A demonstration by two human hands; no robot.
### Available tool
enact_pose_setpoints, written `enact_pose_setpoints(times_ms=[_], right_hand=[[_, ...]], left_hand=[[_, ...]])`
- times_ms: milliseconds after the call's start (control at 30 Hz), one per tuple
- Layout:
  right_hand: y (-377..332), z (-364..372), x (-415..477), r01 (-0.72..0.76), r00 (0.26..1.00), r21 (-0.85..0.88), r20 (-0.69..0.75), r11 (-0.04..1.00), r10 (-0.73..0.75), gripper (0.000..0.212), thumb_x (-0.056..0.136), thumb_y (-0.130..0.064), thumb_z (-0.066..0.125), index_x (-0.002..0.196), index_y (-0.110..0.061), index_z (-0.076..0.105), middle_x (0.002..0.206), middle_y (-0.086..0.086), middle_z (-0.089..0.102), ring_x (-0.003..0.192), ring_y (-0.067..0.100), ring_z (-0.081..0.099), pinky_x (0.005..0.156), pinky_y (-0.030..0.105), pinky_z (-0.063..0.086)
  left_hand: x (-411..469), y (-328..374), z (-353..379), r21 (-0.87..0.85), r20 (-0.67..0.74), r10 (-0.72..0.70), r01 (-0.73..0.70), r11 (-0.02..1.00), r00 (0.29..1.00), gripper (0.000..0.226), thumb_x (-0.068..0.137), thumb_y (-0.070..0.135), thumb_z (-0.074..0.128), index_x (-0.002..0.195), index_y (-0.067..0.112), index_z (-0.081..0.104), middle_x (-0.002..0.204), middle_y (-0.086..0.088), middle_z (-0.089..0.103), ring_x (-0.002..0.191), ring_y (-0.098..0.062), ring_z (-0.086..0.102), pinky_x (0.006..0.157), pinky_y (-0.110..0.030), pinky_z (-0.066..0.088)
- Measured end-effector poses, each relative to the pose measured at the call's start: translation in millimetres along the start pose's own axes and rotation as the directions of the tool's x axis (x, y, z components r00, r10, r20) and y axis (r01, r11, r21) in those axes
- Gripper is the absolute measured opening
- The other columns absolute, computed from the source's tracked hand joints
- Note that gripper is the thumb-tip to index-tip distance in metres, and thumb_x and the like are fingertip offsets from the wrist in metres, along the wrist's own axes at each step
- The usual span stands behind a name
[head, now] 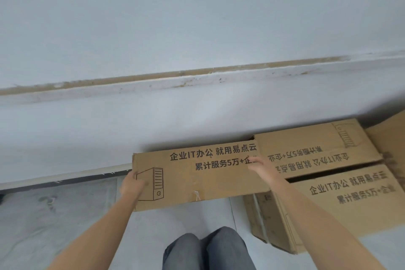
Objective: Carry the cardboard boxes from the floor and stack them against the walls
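Wall (197, 28); L hand (131, 186), R hand (259, 165) grip box (197, 180)

Floor (54, 237), clock dirs. from frame's bottom centre: pale grey sheeting w/ creases and a seam. At approx. 10 o'clock it ends in a dark strip (76, 180) under a white skirting (65, 175) at the wall (197, 116). A dark smudge (49, 200) lies nearby. At 2 o'clock a box stack (350, 210) rests directly on the floor near the wall, printed tops up, side faces toward the viewer.

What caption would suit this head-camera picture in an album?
Left hand and right hand hold a printed cardboard box by its ends, beside stacked boxes at the wall.
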State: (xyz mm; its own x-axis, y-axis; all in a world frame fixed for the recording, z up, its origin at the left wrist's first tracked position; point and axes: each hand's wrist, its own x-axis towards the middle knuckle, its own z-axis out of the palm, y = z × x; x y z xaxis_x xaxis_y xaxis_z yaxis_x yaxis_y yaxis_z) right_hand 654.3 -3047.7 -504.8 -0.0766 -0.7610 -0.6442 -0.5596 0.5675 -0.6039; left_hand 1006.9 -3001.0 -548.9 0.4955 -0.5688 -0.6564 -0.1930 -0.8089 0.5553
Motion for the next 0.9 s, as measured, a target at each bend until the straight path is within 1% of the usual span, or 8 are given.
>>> enact_pose_setpoints(times_ms=[133,267,367,433,533,667,767,900], right_hand=[[-27,-21,-72,-0.002,0.999,0.213,-0.034,0.977,0.009,0.034,0.091,-0.012,0.053,0.125,-0.017,0.055,0.138,0.0,0.044,0.132,0.019,0.037,0.106,0.03,0.027],[-38,-51,-155,0.045,0.99,0.369,-0.138,0.928,0.006,0.026,0.091,-0.01,0.055,0.113,-0.023,0.058,0.134,0.001,0.05,0.128,0.018,0.042,0.107,0.033,0.031],[-40,-73,-219,0.092,0.961,0.443,-0.273,0.892,0.036,0.028,0.092,-0.01,0.052,0.118,-0.019,0.058,0.132,0.001,0.05,0.124,0.016,0.042,0.102,0.029,0.031],[-38,-84,-258,0.135,0.924,0.499,-0.376,0.856,0.074,0.028,0.092,-0.007,0.05,0.117,-0.018,0.058,0.128,0.0,0.051,0.13,0.017,0.038,0.105,0.031,0.03],[-31,-91,-313,0.201,0.834,0.533,-0.533,0.822,0.142,0.028,0.093,-0.006,0.05,0.118,-0.017,0.057,0.123,-0.002,0.049,0.131,0.017,0.037,0.105,0.032,0.029],[-21,-74,-375,0.275,0.632,0.531,-0.728,0.801,0.265,0.025,0.09,-0.003,0.054,0.106,-0.022,0.058,0.114,-0.004,0.055,0.124,0.02,0.046,0.104,0.034,0.035],[-21,-46,-416,0.266,0.498,0.551,-0.781,0.791,0.377,0.028,0.088,-0.002,0.056,0.114,-0.014,0.059,0.112,-0.003,0.057,0.118,0.021,0.051,0.103,0.036,0.038],[-22,7,-463,0.266,0.34,0.575,-0.807,0.774,0.483,0.027,0.087,-0.004,0.057,0.11,-0.019,0.058,0.11,-0.003,0.058,0.11,0.015,0.053,0.098,0.03,0.039]], left_hand=[[-63,38,-15,0.015,0.079,0.08,-0.082,0.997,0.994,0.051,0.085,-0.002,0.057,0.135,0.004,0.046,0.135,-0.019,0.049,0.121,-0.034,0.048,0.099,-0.039,0.039],[-133,83,-23,0.075,0.165,0.225,-0.24,0.968,0.96,0.041,0.089,0.001,0.054,0.13,0.004,0.051,0.13,-0.016,0.054,0.118,-0.031,0.051,0.095,-0.034,0.04],[-179,115,-22,0.097,0.268,0.375,-0.412,0.906,0.887,0.034,0.091,0.0,0.049,0.124,0.001,0.055,0.128,-0.014,0.057,0.12,-0.03,0.05,0.093,-0.03,0.038],[-206,132,-22,0.089,0.356,0.454,-0.513,0.854,0.817,0.031,0.092,0.002,0.05,0.123,0.001,0.056,0.126,-0.015,0.058,0.118,-0.029,0.051,0.095,-0.033,0.038],[-237,160,-20,0.032,0.477,0.542,-0.63,0.776,0.692,0.029,0.093,0.003,0.051,0.122,0.001,0.056,0.122,-0.013,0.059,0.113,-0.026,0.053,0.095,-0.033,0.039],[-271,194,-17,-0.058,0.599,0.624,-0.75,0.659,0.502,0.028,0.095,0.005,0.049,0.121,0.002,0.057,0.121,-0.011,0.058,0.113,-0.024,0.052,0.092,-0.031,0.039],[-292,205,-14,-0.087,0.687,0.629,-0.818,0.569,0.364,0.027,0.094,0.005,0.049,0.119,0.003,0.058,0.116,-0.008,0.059,0.106,-0.019,0.052,0.091,-0.029,0.038],[-322,196,-5,-0.145,0.8,0.578,-0.883,0.446,0.16,0.026,0.093,0.007,0.051,0.117,0.002,0.06,0.116,-0.006,0.06,0.109,-0.021,0.054,0.097,-0.033,0.04]])
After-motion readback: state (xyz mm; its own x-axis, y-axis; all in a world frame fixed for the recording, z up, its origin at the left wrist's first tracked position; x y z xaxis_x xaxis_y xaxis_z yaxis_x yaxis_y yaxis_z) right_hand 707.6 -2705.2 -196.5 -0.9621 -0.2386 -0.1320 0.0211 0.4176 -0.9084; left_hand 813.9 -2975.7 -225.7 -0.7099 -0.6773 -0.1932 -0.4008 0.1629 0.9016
